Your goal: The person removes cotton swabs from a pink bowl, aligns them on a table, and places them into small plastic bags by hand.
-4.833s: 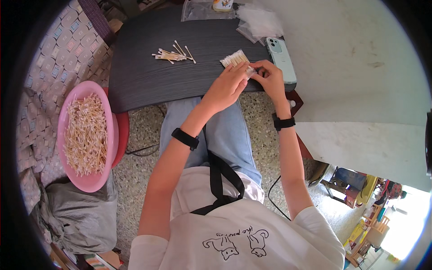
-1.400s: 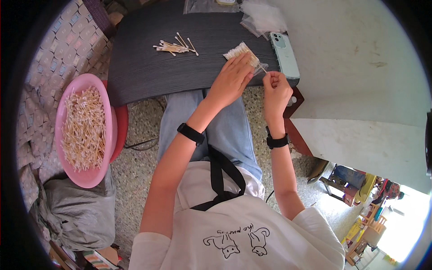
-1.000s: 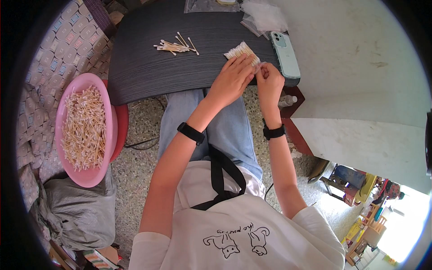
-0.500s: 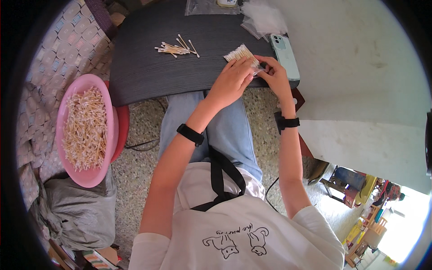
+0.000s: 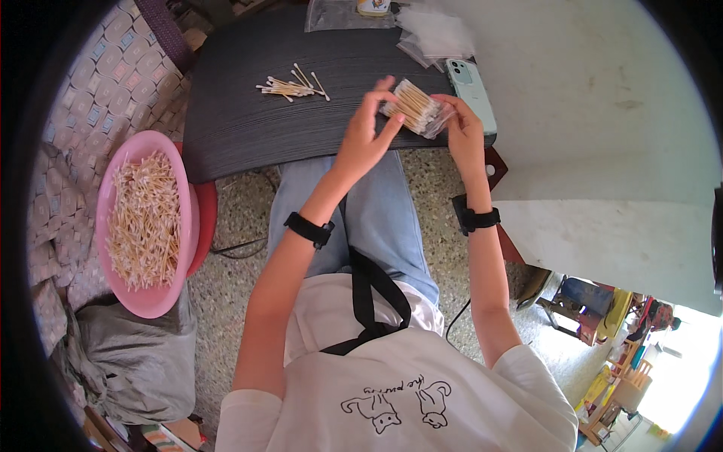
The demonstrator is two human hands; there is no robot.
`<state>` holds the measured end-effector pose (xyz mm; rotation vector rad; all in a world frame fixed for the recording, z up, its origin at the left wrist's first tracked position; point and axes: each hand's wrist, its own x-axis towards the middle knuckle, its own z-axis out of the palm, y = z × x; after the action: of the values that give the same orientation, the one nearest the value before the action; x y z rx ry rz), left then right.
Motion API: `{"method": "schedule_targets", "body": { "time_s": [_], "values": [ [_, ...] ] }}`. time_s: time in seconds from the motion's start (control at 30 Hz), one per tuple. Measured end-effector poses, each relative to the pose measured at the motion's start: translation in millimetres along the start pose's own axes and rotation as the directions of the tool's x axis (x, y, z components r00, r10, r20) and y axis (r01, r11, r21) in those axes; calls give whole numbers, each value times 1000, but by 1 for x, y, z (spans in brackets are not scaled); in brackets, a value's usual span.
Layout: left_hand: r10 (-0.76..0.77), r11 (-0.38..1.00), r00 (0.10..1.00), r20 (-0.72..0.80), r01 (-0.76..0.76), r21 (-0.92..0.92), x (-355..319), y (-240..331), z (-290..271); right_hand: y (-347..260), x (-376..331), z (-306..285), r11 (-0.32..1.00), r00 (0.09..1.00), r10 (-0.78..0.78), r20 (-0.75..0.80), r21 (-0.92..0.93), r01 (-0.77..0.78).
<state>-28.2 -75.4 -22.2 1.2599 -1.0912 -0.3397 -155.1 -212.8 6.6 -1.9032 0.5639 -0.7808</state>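
My right hand point(image 5: 461, 132) holds a small clear bag packed with cotton swabs point(image 5: 414, 108) just above the near edge of the dark table point(image 5: 248, 128). My left hand point(image 5: 366, 139) is beside the bag, its fingers spread and its fingertips at the bag's left end. A loose pile of cotton swabs point(image 5: 290, 87) lies on the table farther left.
A pink basin full of cotton swabs point(image 5: 143, 222) sits on a red stool at my left. A pale green phone point(image 5: 471, 90) lies at the table's right edge, empty clear bags point(image 5: 433, 34) behind it. A grey sack point(image 5: 132, 361) is on the floor.
The bag of swabs has come up off the table into my right hand. My left hand's fingers have spread open beside it.
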Motion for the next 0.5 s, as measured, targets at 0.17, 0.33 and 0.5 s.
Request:
{"method": "schedule_targets", "body": {
  "time_s": [0.17, 0.33, 0.5],
  "values": [
    [24, 979, 999, -31, -18, 202, 9, 31, -23, -45, 7, -10, 991, 953, -135, 270, 56, 124],
    [-357, 912, 886, 296, 399, -94, 6, 41, -38, -67, 9, 3, 989, 931, -101, 351, 135, 57],
    [-332, 880, 942, 54, 330, -342, 0, 31, -39, -56, 0, 25, 910, 973, -19, 231, 407, -79]
  ]
}}
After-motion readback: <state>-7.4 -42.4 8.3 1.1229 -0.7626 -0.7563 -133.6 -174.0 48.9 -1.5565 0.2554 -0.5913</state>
